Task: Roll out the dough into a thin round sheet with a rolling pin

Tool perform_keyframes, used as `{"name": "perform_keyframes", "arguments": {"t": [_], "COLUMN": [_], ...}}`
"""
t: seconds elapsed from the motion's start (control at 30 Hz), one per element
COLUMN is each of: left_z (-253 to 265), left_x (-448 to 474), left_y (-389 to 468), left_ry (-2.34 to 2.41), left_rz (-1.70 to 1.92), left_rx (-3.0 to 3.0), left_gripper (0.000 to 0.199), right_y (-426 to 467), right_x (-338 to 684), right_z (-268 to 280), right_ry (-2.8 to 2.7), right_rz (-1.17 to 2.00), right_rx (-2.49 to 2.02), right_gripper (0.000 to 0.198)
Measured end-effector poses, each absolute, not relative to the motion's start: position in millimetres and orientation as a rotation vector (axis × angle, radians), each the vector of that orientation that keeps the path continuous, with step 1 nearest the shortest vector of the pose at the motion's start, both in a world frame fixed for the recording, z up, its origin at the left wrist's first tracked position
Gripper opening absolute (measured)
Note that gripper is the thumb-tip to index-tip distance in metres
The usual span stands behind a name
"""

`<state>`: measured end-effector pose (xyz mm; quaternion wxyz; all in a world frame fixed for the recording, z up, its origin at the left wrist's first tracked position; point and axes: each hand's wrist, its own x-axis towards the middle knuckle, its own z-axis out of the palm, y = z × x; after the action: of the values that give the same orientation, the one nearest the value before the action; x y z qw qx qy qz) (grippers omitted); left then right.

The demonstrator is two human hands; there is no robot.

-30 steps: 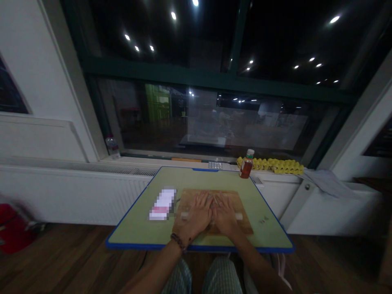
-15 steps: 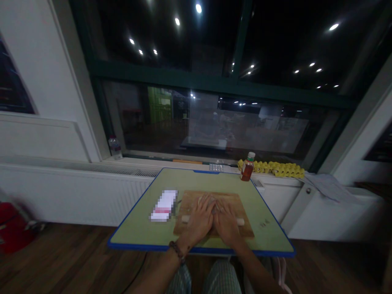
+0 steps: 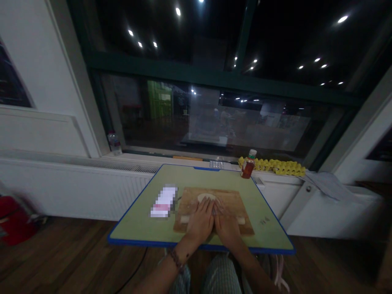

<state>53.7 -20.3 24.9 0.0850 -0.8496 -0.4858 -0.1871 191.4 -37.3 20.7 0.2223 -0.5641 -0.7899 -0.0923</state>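
A round, flat piece of pale dough [image 3: 206,197] lies on a wooden board [image 3: 235,197], its near part covered by my fingers. My left hand [image 3: 200,218] is spread palm down, fingers stretched forward over the dough. Close against it on the right, my right hand [image 3: 227,223] reaches inward with its fingers over the dough's near right side; some fingertips are hard to make out. A pale rolling pin [image 3: 241,221] lies crosswise under the hands, only its two ends showing. Whether the palms press on it cannot be seen.
The board rests on a green table [image 3: 143,220] with a blue edge. A blurred-out phone [image 3: 164,201] lies left of the board. At the back right stands a bottle of reddish-brown liquid [image 3: 248,164], before a yellow egg tray [image 3: 284,167] on the sill. A water bottle [image 3: 114,143] stands left.
Both hands have drawn back a little toward me, uncovering more of the dough's far side. The view has tipped slightly downward shift-wise, with the table appearing a bit higher.
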Motion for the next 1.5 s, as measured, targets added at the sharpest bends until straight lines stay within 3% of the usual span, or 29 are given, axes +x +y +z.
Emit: {"name": "perform_keyframes", "arguments": {"t": [0.43, 0.83, 1.27, 1.5], "left_z": [36, 26, 40, 49], "left_x": [57, 50, 61, 63], "left_y": [10, -27, 46, 61], "left_ry": [-1.511, -1.383, -1.611, -1.605], "left_rz": [-0.550, -0.594, -0.577, -0.751], "left_rx": [-2.526, -2.543, -2.447, -2.320], "left_gripper": [0.048, 0.054, 0.042, 0.035], "right_y": [1, -45, 32, 59], "right_x": [192, 190, 183, 182], "right_z": [25, 17, 47, 49], "right_ry": [-2.255, -2.141, -2.193, -2.068], "right_rz": [-0.290, -0.250, -0.181, -0.130], "right_rx": [-1.602, -1.560, -1.886, -1.966], "right_gripper": [0.047, 0.048, 0.045, 0.045]}}
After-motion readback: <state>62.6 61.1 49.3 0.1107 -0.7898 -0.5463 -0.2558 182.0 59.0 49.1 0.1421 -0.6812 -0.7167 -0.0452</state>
